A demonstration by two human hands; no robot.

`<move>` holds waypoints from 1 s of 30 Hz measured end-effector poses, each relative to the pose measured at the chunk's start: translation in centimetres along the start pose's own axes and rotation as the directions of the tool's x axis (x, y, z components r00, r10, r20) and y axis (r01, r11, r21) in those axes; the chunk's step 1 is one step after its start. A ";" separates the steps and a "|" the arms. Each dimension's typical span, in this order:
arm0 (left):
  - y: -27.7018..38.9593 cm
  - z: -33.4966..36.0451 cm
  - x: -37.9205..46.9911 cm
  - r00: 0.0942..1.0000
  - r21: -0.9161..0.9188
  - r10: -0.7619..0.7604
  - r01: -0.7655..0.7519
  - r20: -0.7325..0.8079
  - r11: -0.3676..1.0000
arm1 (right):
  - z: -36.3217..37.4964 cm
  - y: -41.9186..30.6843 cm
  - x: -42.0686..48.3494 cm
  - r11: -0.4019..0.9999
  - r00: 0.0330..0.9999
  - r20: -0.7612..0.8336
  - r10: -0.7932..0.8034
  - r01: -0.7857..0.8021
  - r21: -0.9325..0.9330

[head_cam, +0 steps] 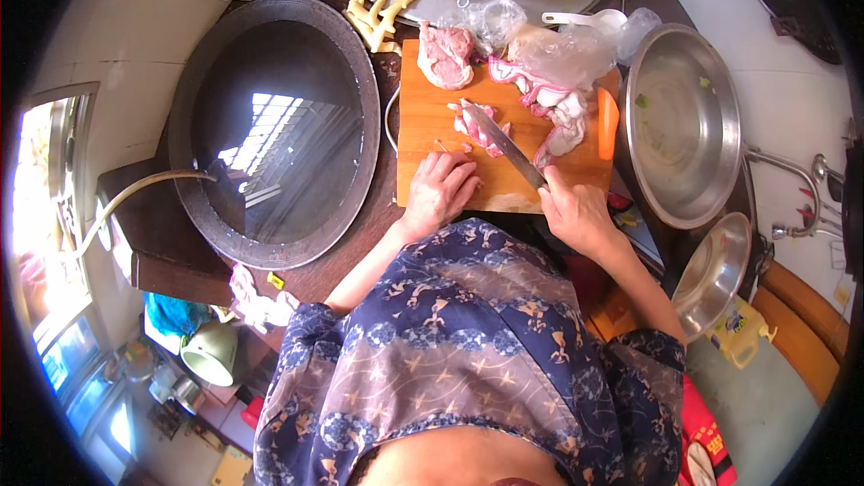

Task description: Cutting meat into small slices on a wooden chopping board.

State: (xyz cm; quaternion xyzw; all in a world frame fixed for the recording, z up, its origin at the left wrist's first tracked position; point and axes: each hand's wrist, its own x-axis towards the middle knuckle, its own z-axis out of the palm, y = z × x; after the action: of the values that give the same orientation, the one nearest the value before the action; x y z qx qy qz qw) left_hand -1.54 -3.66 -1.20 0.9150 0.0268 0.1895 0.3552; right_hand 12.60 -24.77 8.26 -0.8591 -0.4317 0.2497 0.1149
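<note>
My right hand (574,212) grips the handle of a kitchen knife (509,145), its blade slanting up and left across the wooden cutting board (432,91). Under and beside the blade lie cut pieces of raw meat (466,123), with small scraps nearer me. My left hand (440,185) rests on the board's front left part, fingers bent. Whether anything is under those fingers is hidden. A larger slab of raw meat (445,57) lies at the board's back edge. To the right are a crumpled pink-edged cloth (563,108) and a peeled carrot piece (607,123).
A big dark wok (283,47) holding water stands left of the board. On the right are a steel basin (682,121) with water and a smaller steel bowl (719,277). Behind the board lie plastic bags (560,54), slender yellow food pieces (378,17) and a white spoon (587,19).
</note>
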 end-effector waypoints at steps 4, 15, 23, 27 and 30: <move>-1.7 -0.2 1.2 0.976 -0.011 -0.129 0.129 -0.174 0.992 | 0.3 0.7 -0.1 1.000 1.000 0.020 0.012 -0.012 -0.012; -5.9 -1.0 4.0 0.978 0.084 -0.209 0.207 0.012 0.975 | -0.4 1.6 -1.5 0.998 0.997 0.044 -0.057 0.055 0.040; -7.3 -3.3 4.2 0.629 -0.658 -0.695 0.692 0.348 0.297 | 2.2 -0.3 2.0 0.934 0.907 0.220 -0.358 0.346 0.093; -6.8 -4.0 4.1 0.586 -0.816 -0.734 0.573 0.343 0.075 | 2.8 0.1 3.1 0.993 0.971 0.205 -0.119 0.116 0.024; -6.9 -4.5 3.4 0.610 -0.857 -0.726 0.513 0.318 0.055 | 2.2 0.0 2.9 0.998 0.978 0.199 -0.062 0.055 0.039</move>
State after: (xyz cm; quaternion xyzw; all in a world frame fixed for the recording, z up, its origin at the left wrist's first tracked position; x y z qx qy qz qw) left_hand 0.51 5.00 -1.59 0.4375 0.3468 0.0888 0.8249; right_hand 12.89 -22.48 5.46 -0.8145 -0.4619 0.3386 0.0922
